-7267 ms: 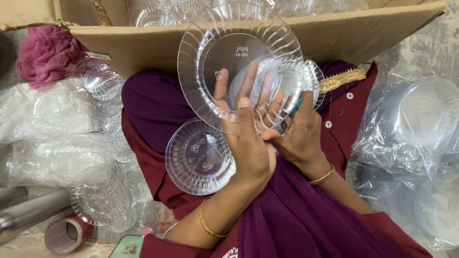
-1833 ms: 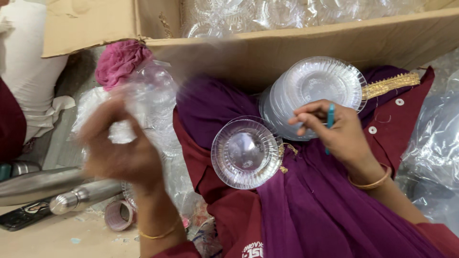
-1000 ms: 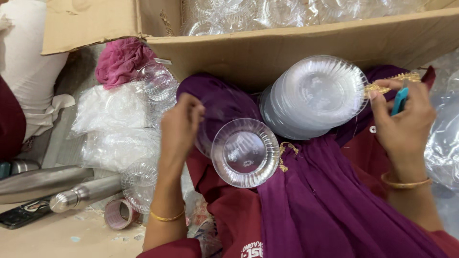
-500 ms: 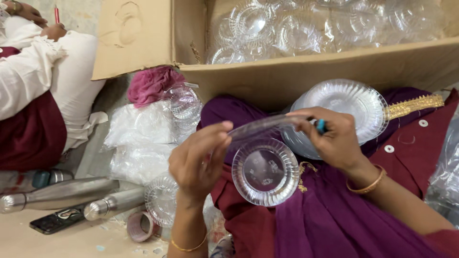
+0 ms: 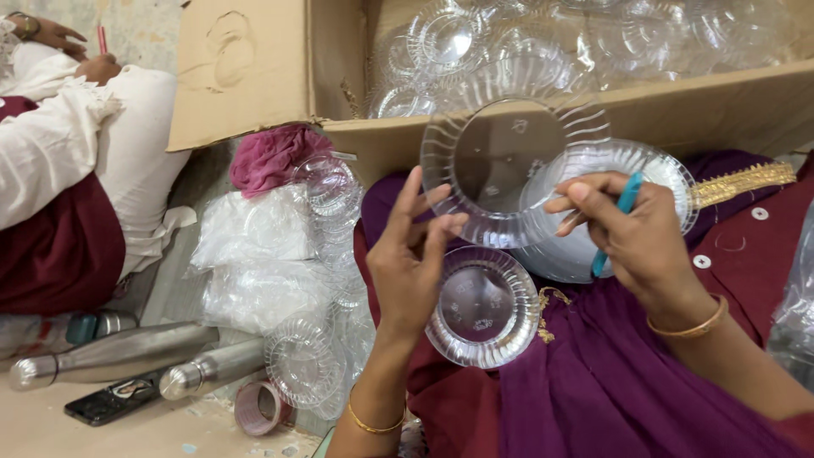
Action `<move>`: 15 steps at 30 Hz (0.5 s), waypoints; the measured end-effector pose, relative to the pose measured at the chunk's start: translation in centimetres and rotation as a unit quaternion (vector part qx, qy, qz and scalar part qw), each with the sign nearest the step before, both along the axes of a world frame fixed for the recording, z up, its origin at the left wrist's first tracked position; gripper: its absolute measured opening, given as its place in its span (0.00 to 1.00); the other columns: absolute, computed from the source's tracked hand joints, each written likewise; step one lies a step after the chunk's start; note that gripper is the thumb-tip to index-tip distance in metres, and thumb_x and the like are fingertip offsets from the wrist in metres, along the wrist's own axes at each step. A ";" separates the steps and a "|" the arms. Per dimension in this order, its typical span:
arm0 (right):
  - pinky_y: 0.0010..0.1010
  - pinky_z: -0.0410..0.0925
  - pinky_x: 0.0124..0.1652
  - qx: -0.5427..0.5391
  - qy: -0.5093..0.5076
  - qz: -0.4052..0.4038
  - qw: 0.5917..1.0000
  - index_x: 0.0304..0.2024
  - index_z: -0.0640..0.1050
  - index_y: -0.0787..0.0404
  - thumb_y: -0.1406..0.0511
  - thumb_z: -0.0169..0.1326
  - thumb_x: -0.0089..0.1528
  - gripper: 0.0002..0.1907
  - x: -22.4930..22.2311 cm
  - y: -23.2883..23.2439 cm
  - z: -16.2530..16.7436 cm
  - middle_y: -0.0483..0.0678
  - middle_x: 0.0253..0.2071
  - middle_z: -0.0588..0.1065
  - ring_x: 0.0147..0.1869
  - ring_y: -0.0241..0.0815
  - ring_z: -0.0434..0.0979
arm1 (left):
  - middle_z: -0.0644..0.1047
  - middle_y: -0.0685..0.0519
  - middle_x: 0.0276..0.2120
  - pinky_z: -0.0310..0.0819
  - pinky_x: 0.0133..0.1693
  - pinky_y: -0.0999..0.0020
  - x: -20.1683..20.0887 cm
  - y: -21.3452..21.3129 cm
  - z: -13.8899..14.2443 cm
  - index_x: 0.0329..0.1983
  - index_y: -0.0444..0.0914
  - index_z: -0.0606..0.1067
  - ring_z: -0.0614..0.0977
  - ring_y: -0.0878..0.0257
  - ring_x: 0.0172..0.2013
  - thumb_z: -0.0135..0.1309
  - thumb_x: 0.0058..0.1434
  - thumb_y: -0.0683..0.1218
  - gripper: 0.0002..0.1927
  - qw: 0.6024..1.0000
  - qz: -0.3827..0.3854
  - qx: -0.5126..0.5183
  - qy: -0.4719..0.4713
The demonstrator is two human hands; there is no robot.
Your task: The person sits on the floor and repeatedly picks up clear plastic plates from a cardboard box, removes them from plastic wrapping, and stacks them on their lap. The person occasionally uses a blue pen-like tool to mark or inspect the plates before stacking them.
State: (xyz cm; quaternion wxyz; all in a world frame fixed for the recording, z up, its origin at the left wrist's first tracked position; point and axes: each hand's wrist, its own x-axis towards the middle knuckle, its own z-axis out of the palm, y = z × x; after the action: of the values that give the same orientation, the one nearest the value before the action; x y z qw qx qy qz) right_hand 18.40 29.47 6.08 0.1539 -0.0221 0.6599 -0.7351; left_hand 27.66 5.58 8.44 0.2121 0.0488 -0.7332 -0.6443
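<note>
A clear ribbed plastic plate [image 5: 509, 170] is held up facing me. My left hand [image 5: 411, 267] pinches its lower left rim with the fingertips. My right hand [image 5: 640, 242] grips a blue pen [image 5: 623, 208] and touches the plate's right edge with its fingers. Behind the plate a stack of the same plates [image 5: 661, 170] leans on my purple-clothed lap. A small clear bowl [image 5: 483, 307] rests on the lap just below my left hand.
An open cardboard box [image 5: 254, 76] full of clear plates stands ahead. To the left lie a pink cloth [image 5: 271, 157], plastic bags [image 5: 254, 254], stacked small bowls [image 5: 326, 191], two steel bottles [image 5: 127, 352], a phone [image 5: 106, 407] and a tape roll [image 5: 259, 409]. Another person [image 5: 68, 161] sits far left.
My left hand came in from the left and took a plate together with the right hand. The plate, lying edge-on half a second ago, now stands tilted up facing me.
</note>
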 end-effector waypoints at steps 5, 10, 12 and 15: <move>0.17 0.58 0.23 -0.025 0.031 0.017 0.999 0.51 0.78 0.69 0.66 0.53 0.70 0.12 -0.2 1.0 0.6 0.56 0.41 0.82 0.39 0.35 0.82 | 0.81 0.39 0.55 0.86 0.50 0.68 0.3 -0.6 -0.7 0.67 0.28 0.69 0.87 0.59 0.47 0.51 0.71 0.32 0.21 0.999 0.023 0.041 0.019; 0.18 0.60 0.25 0.048 0.101 0.041 0.993 0.52 0.79 0.72 0.68 0.54 0.69 0.13 -0.2 2.0 1.5 0.57 0.41 0.82 0.38 0.35 0.80 | 0.81 0.40 0.51 0.86 0.49 0.68 0.3 -0.5 -1.1 0.50 0.27 0.73 0.87 0.60 0.45 0.53 0.70 0.33 0.07 0.997 0.039 0.056 0.029; 0.18 0.57 0.22 0.079 0.095 0.021 0.992 0.51 0.79 0.72 0.68 0.55 0.68 0.13 0.1 2.6 1.6 0.57 0.38 0.81 0.37 0.36 0.82 | 0.81 0.42 0.53 0.85 0.49 0.69 0.1 -0.5 -1.8 0.46 0.29 0.72 0.86 0.61 0.45 0.53 0.71 0.35 0.04 0.997 0.014 0.058 0.046; 0.17 0.57 0.20 0.079 0.121 -0.070 0.987 0.49 0.79 0.72 0.67 0.54 0.70 0.11 0.3 5.0 1.7 0.56 0.39 0.82 0.26 0.33 0.73 | 0.85 0.46 0.46 0.86 0.44 0.70 -0.2 -1.0 -3.5 0.47 0.33 0.75 0.90 0.59 0.42 0.57 0.70 0.40 0.06 0.991 0.015 -0.105 -0.086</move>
State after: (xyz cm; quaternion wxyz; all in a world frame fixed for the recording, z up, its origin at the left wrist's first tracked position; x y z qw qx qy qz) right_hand 18.75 34.42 7.82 0.0223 -0.0523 0.7297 -0.6814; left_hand 27.42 4.56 4.90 0.1617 0.0927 -0.8114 -0.5539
